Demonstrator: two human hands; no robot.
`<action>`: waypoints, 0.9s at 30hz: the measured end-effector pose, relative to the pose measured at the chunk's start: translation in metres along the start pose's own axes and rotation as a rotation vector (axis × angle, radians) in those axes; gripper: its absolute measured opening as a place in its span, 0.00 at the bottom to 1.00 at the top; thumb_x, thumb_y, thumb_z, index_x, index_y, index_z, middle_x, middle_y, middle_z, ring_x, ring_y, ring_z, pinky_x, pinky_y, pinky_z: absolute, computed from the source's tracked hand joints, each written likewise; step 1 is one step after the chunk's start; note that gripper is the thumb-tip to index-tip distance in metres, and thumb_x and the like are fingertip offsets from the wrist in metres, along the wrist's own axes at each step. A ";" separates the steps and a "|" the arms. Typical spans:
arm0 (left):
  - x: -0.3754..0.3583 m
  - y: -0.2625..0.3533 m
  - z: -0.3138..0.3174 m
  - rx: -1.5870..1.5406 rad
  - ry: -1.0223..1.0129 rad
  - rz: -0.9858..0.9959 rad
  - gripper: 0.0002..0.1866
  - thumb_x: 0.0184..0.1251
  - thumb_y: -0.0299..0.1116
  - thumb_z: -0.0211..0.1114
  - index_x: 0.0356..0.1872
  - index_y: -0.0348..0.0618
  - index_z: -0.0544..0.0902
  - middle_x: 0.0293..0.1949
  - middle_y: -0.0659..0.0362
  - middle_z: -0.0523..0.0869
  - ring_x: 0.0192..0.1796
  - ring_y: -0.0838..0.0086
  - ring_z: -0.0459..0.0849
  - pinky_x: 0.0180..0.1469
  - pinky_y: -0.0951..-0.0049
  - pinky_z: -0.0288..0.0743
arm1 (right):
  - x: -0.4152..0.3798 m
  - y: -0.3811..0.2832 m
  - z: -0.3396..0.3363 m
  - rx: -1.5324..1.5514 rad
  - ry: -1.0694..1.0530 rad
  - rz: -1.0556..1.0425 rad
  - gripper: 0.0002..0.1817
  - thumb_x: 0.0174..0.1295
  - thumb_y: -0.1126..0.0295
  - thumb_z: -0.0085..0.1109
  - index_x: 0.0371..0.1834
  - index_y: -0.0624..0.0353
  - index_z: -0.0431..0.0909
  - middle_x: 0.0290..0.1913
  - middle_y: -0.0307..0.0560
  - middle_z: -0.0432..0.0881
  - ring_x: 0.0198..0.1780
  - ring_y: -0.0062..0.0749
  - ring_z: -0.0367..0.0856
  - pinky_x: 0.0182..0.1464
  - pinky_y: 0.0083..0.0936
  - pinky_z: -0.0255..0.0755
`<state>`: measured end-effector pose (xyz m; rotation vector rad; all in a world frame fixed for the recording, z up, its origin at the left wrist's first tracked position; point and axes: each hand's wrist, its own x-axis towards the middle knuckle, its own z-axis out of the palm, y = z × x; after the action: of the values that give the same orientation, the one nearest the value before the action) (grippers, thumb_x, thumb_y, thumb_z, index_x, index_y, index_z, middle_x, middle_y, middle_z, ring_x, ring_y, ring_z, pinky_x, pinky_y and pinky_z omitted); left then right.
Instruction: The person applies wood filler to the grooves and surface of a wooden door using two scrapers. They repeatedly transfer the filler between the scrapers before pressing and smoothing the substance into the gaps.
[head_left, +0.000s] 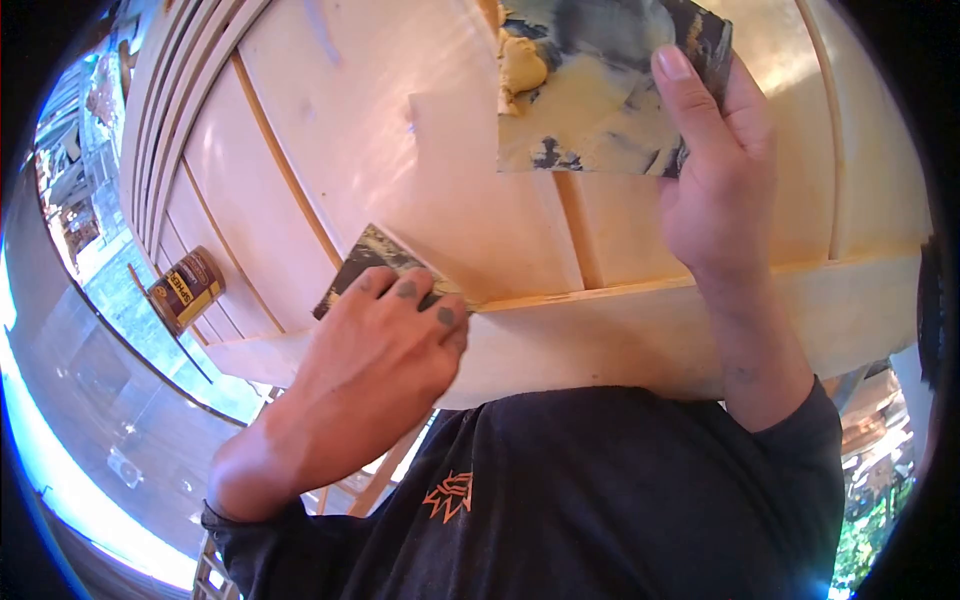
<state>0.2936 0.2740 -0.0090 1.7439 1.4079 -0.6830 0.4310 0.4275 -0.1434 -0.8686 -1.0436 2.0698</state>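
My left hand [400, 315] is closed on a dark, putty-smeared spreader [372, 252], its fingers bent over the near edge. The spreader's lower part rests against or just above the pale wooden panel [380, 150], close to its near edge rail [620, 335]. My right hand [720, 150] grips a flat dark board [610, 110] at its right side, thumb on top and the other fingers mostly hidden beneath. Beige putty is smeared over that board, with a thick yellowish lump [522, 68] of it at the left edge.
A brown and yellow tin [187, 290] stands on the left by the panel's end. Wooden strips [285, 165] cross the panel, and curved slats [185, 100] lie along its far left. A large grey sheet-like surface [110, 400] is at the lower left.
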 end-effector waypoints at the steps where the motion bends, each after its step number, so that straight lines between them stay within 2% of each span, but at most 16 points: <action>1: -0.004 -0.003 0.002 0.003 -0.023 -0.018 0.14 0.58 0.29 0.58 0.44 0.39 0.84 0.44 0.58 0.83 0.52 0.67 0.78 0.56 0.65 0.70 | 0.001 -0.001 0.001 -0.048 0.014 -0.019 0.11 0.70 0.70 0.52 0.50 0.63 0.76 0.43 0.38 0.82 0.44 0.16 0.79 0.47 0.17 0.73; 2: -0.008 -0.006 0.004 -0.034 -0.023 -0.048 0.15 0.55 0.24 0.59 0.44 0.38 0.84 0.45 0.57 0.84 0.52 0.65 0.79 0.56 0.64 0.71 | 0.002 -0.001 0.002 -0.009 0.015 -0.007 0.11 0.70 0.70 0.52 0.51 0.63 0.76 0.44 0.38 0.82 0.45 0.17 0.79 0.48 0.18 0.73; 5: -0.021 -0.014 0.017 -0.300 0.185 -0.125 0.18 0.50 0.17 0.59 0.45 0.36 0.84 0.47 0.56 0.84 0.53 0.63 0.80 0.55 0.63 0.73 | 0.002 0.000 0.004 0.076 0.016 0.009 0.12 0.70 0.70 0.52 0.52 0.63 0.76 0.45 0.38 0.82 0.46 0.18 0.79 0.49 0.18 0.73; 6: -0.026 -0.014 0.025 -0.356 0.273 -0.125 0.22 0.49 0.20 0.59 0.50 0.36 0.81 0.47 0.52 0.83 0.54 0.57 0.79 0.56 0.62 0.73 | 0.002 0.002 0.003 0.080 0.015 0.003 0.12 0.70 0.70 0.52 0.52 0.63 0.76 0.46 0.38 0.82 0.46 0.18 0.79 0.49 0.18 0.73; 9: -0.025 0.010 0.038 -0.492 0.436 -0.244 0.27 0.44 0.16 0.58 0.52 0.35 0.80 0.49 0.50 0.82 0.53 0.56 0.80 0.54 0.61 0.75 | 0.001 0.005 -0.001 0.059 0.015 -0.007 0.12 0.70 0.70 0.52 0.53 0.63 0.76 0.46 0.39 0.82 0.47 0.18 0.79 0.50 0.18 0.72; 10: -0.024 0.015 0.048 -0.468 0.462 -0.222 0.30 0.42 0.14 0.58 0.55 0.34 0.79 0.51 0.49 0.81 0.52 0.54 0.80 0.53 0.60 0.77 | 0.002 0.005 -0.001 0.049 0.010 -0.009 0.12 0.70 0.70 0.53 0.53 0.63 0.76 0.46 0.39 0.82 0.47 0.18 0.79 0.51 0.19 0.72; 13: -0.016 0.037 0.064 -0.416 0.495 -0.297 0.29 0.46 0.17 0.58 0.56 0.34 0.78 0.55 0.49 0.79 0.54 0.53 0.79 0.54 0.60 0.76 | -0.002 0.002 0.002 0.004 0.058 0.020 0.13 0.70 0.70 0.53 0.53 0.63 0.76 0.47 0.39 0.82 0.47 0.19 0.79 0.52 0.19 0.72; 16: -0.012 0.047 0.064 -0.343 0.452 -0.311 0.26 0.48 0.19 0.58 0.55 0.34 0.78 0.54 0.50 0.79 0.55 0.56 0.78 0.53 0.60 0.76 | -0.001 0.003 0.001 0.061 0.012 0.046 0.13 0.70 0.69 0.53 0.53 0.63 0.76 0.47 0.40 0.82 0.48 0.19 0.79 0.52 0.20 0.72; 19: -0.013 0.027 0.057 -0.446 0.447 -0.222 0.24 0.48 0.19 0.58 0.52 0.33 0.79 0.52 0.52 0.80 0.54 0.59 0.78 0.51 0.60 0.75 | 0.000 0.002 0.001 0.042 0.031 0.041 0.13 0.70 0.70 0.53 0.53 0.63 0.76 0.47 0.40 0.82 0.48 0.20 0.79 0.51 0.20 0.73; 20: -0.012 0.021 0.051 -0.507 0.425 -0.201 0.23 0.47 0.17 0.57 0.50 0.33 0.80 0.48 0.53 0.82 0.53 0.60 0.79 0.50 0.60 0.75 | 0.000 0.001 0.002 0.053 0.018 0.050 0.13 0.70 0.70 0.52 0.53 0.64 0.76 0.47 0.40 0.82 0.48 0.20 0.79 0.51 0.20 0.73; 23: -0.007 0.009 0.031 -0.629 0.303 -0.185 0.24 0.43 0.12 0.55 0.46 0.33 0.83 0.45 0.49 0.85 0.49 0.56 0.82 0.50 0.62 0.77 | 0.002 -0.004 0.004 0.063 0.008 0.071 0.13 0.70 0.70 0.52 0.54 0.64 0.76 0.47 0.40 0.82 0.48 0.20 0.79 0.51 0.20 0.73; 27: 0.002 -0.016 0.027 -0.713 0.228 -0.035 0.24 0.41 0.11 0.55 0.44 0.31 0.84 0.41 0.47 0.86 0.45 0.52 0.83 0.50 0.60 0.76 | 0.003 -0.002 0.000 0.054 0.011 0.056 0.13 0.70 0.70 0.52 0.54 0.64 0.75 0.47 0.40 0.82 0.48 0.19 0.79 0.51 0.19 0.73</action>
<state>0.2804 0.2539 -0.0288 1.2468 1.5813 0.0304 0.4300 0.4309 -0.1431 -0.8906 -0.9631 2.1274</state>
